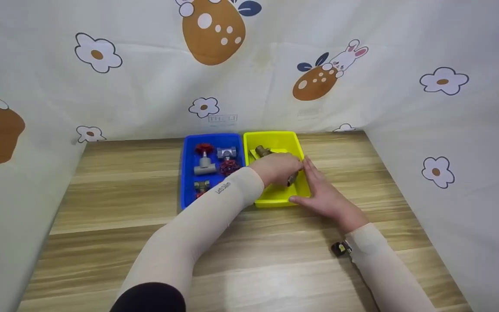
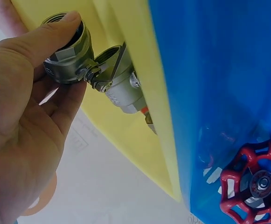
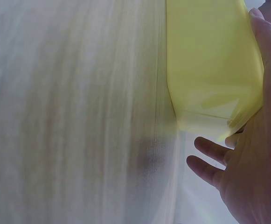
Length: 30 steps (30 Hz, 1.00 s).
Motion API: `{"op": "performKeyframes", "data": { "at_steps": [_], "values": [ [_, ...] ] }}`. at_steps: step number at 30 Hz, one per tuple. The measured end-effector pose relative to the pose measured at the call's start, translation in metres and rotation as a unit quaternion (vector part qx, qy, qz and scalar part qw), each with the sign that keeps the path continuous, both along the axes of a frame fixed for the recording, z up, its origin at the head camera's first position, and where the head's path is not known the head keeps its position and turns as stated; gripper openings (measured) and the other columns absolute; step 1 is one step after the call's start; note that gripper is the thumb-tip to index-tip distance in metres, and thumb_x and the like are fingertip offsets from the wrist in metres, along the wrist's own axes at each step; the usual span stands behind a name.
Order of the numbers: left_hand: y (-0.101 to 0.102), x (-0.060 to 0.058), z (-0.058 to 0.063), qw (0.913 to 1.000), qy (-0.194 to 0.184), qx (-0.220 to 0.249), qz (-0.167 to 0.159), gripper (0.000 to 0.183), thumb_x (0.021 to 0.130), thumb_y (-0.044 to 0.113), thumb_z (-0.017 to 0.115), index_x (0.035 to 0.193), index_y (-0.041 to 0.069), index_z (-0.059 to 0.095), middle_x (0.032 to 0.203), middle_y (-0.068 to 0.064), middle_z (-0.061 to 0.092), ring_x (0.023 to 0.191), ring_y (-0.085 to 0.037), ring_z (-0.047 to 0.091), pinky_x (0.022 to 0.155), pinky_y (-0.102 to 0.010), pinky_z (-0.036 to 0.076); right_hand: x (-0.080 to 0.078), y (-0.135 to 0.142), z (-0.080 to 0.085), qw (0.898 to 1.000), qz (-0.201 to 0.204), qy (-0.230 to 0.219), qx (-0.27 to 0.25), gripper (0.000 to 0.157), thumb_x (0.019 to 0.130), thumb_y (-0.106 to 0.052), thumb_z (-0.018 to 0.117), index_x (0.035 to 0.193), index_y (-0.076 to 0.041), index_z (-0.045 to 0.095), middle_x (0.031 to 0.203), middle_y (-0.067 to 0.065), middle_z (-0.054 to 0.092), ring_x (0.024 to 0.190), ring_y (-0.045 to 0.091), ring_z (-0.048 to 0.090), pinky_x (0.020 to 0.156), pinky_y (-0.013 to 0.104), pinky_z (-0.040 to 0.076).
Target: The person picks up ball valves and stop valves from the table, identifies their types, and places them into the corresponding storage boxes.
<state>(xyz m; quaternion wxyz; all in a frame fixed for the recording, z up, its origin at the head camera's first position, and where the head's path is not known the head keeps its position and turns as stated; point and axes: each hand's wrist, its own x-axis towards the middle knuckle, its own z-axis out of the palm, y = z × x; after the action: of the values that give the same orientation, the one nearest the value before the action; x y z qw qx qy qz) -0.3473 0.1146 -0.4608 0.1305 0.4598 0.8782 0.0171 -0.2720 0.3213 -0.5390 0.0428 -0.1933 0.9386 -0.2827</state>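
Observation:
My left hand [image 1: 279, 168] reaches over the yellow bin [image 1: 271, 203]. In the left wrist view its thumb and fingers grip a metal ball valve [image 2: 67, 58], with the thumb across the threaded opening. Another metal valve [image 2: 126, 91] with a lever lies beside it in the bin, close enough that the two seem to touch. The head view shows a brassy valve end [image 1: 261, 150] past the left hand. My right hand [image 1: 326, 198] lies along the bin's right side, fingers extended and thumb at the near rim. In the right wrist view, the yellow wall [image 3: 210, 65] stands beside that hand.
A blue bin [image 1: 183, 173] stands against the yellow one's left side. It holds a grey valve with a red handwheel [image 1: 205, 164], a valve with a dark red wheel [image 1: 228, 167] and a brass valve [image 1: 202, 186]. A patterned curtain [image 1: 145, 99] rises behind the wooden table [image 1: 115, 182].

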Motion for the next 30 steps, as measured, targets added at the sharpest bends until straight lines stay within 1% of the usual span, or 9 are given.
{"op": "performKeyframes", "data": {
  "at_steps": [4, 6, 10, 13, 17, 21, 23, 28, 30],
  "values": [
    [0.0017, -0.001, -0.0011, 1.0, 0.002, 0.004, -0.007, 0.052, 0.098, 0.01, 0.085, 0.147, 0.012, 0.068, 0.132, -0.007, 0.075, 0.111, -0.022, 0.065, 0.12, -0.04, 0.049, 0.001, -0.0005, 0.0012, 1.0, 0.0, -0.005, 0.0, 0.129, 0.097, -0.068, 0.076, 0.177, -0.006, -0.003, 0.185, 0.014, -0.005, 0.17, 0.035, 0.006, 0.136, 0.052, 0.015],
    [0.0019, -0.0019, -0.002, 0.9999, -0.004, 0.009, -0.006, 0.053, 0.098, 0.007, 0.085, 0.148, 0.013, 0.069, 0.132, -0.006, 0.075, 0.112, -0.022, 0.065, 0.121, -0.04, 0.048, 0.0012, -0.0004, 0.0014, 1.0, 0.0, -0.003, 0.002, 0.128, 0.097, -0.068, 0.075, 0.177, -0.005, -0.003, 0.185, 0.016, -0.004, 0.17, 0.035, 0.006, 0.136, 0.052, 0.015],
    [0.0031, -0.0045, -0.0042, 0.9997, -0.022, 0.009, 0.001, 0.055, 0.098, 0.007, 0.085, 0.149, 0.016, 0.068, 0.139, -0.005, 0.073, 0.116, -0.02, 0.064, 0.125, -0.04, 0.044, 0.0008, -0.0001, 0.0011, 1.0, 0.002, 0.003, 0.003, 0.128, 0.097, -0.067, 0.076, 0.177, -0.004, -0.002, 0.185, 0.018, -0.003, 0.17, 0.036, 0.007, 0.136, 0.053, 0.015],
    [0.0045, -0.0062, -0.0046, 0.9994, -0.034, 0.005, 0.005, 0.055, 0.098, 0.008, 0.085, 0.15, 0.016, 0.068, 0.143, -0.005, 0.072, 0.12, -0.02, 0.063, 0.127, -0.04, 0.04, 0.0009, -0.0001, 0.0011, 1.0, 0.002, 0.003, 0.0, 0.129, 0.096, -0.067, 0.077, 0.177, -0.004, -0.002, 0.185, 0.017, -0.003, 0.17, 0.036, 0.007, 0.136, 0.053, 0.014],
    [0.0057, -0.0073, -0.0035, 0.999, -0.043, 0.003, 0.006, 0.057, 0.097, 0.007, 0.086, 0.15, 0.016, 0.067, 0.145, -0.005, 0.071, 0.122, -0.02, 0.063, 0.128, -0.041, 0.039, 0.0011, -0.0001, 0.0016, 1.0, 0.003, 0.002, -0.005, 0.129, 0.096, -0.066, 0.077, 0.176, -0.003, -0.001, 0.185, 0.015, -0.004, 0.17, 0.037, 0.007, 0.136, 0.053, 0.014],
    [0.0059, -0.0073, -0.0022, 0.9991, -0.043, -0.002, 0.002, 0.062, 0.094, 0.006, 0.088, 0.151, 0.015, 0.067, 0.142, -0.006, 0.072, 0.121, -0.022, 0.063, 0.126, -0.041, 0.042, 0.001, -0.0001, 0.0018, 1.0, 0.002, 0.002, -0.008, 0.129, 0.096, -0.066, 0.077, 0.176, -0.001, 0.0, 0.185, 0.016, -0.003, 0.17, 0.037, 0.007, 0.136, 0.053, 0.014],
    [0.0057, -0.007, -0.0025, 0.9991, -0.041, -0.006, 0.002, 0.062, 0.093, 0.007, 0.09, 0.15, 0.015, 0.067, 0.139, -0.006, 0.073, 0.118, -0.022, 0.064, 0.124, -0.041, 0.044, 0.0007, 0.0001, 0.0016, 1.0, 0.001, -0.001, -0.007, 0.129, 0.096, -0.067, 0.077, 0.176, -0.002, 0.0, 0.185, 0.016, -0.003, 0.17, 0.035, 0.007, 0.136, 0.053, 0.014],
    [0.0055, -0.0053, -0.0037, 0.9996, -0.027, -0.01, 0.004, 0.051, 0.089, 0.008, 0.093, 0.136, 0.014, 0.074, 0.126, -0.007, 0.076, 0.107, -0.023, 0.065, 0.114, -0.04, 0.054, 0.0003, 0.0006, 0.0006, 1.0, -0.002, -0.006, -0.006, 0.13, 0.096, -0.069, 0.076, 0.177, -0.004, -0.001, 0.185, 0.013, -0.004, 0.17, 0.034, 0.006, 0.136, 0.052, 0.014],
    [0.0056, -0.0046, -0.0047, 0.9997, -0.022, -0.011, 0.005, 0.047, 0.088, 0.009, 0.094, 0.131, 0.014, 0.076, 0.122, -0.007, 0.075, 0.105, -0.025, 0.064, 0.111, -0.041, 0.056, 0.0004, 0.0004, 0.0002, 1.0, -0.002, -0.009, -0.009, 0.13, 0.095, -0.069, 0.076, 0.177, -0.004, -0.002, 0.185, 0.014, -0.005, 0.17, 0.035, 0.006, 0.136, 0.052, 0.014]
  ]
}}
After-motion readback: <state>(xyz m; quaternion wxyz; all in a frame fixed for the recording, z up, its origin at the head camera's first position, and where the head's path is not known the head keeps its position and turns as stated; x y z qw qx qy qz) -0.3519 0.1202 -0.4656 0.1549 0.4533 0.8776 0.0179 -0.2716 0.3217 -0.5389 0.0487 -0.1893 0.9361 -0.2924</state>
